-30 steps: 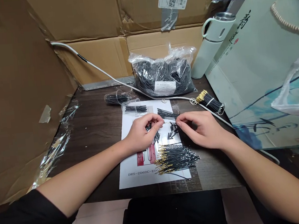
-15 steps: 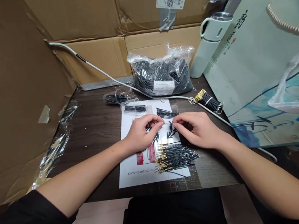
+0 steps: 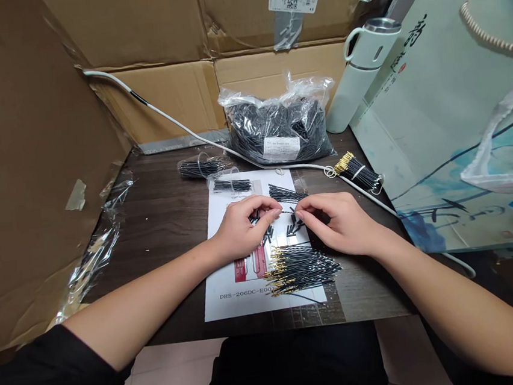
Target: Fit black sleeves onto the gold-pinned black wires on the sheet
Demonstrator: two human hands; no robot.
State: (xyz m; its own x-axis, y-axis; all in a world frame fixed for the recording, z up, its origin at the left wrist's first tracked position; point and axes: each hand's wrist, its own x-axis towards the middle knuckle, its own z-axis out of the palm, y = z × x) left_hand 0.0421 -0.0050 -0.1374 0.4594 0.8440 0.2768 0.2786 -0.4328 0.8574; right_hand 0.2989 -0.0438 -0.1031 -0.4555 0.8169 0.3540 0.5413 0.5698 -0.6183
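Above the printed sheet (image 3: pixel 215 281), my left hand (image 3: pixel 249 224) and my right hand (image 3: pixel 341 222) face each other, fingertips pinched. Between them runs a short thin black wire (image 3: pixel 288 212), an end in each pinch; its tips are hidden by the fingers. Just below lie short black tube pieces (image 3: pixel 291 230), some partly covered by my left hand. Nearer me is a loose pile of black wires (image 3: pixel 302 268) with gold terminals on their left ends. Behind my fingers rests a row of black wires (image 3: pixel 286 193).
A clear bag of black pieces (image 3: pixel 277 124) stands at the back, with a white cable (image 3: pixel 177 124) running past it. Banded wire bundles lie left (image 3: pixel 200 168) and right (image 3: pixel 358 170). A pale bottle (image 3: pixel 359 80) and a paper bag (image 3: pixel 446 89) stand at right; cardboard (image 3: pixel 141 28) walls the back.
Both hands keep almost the same place and the same pinch on the wire. The whole view has shifted very slightly; nothing on the table has visibly moved.
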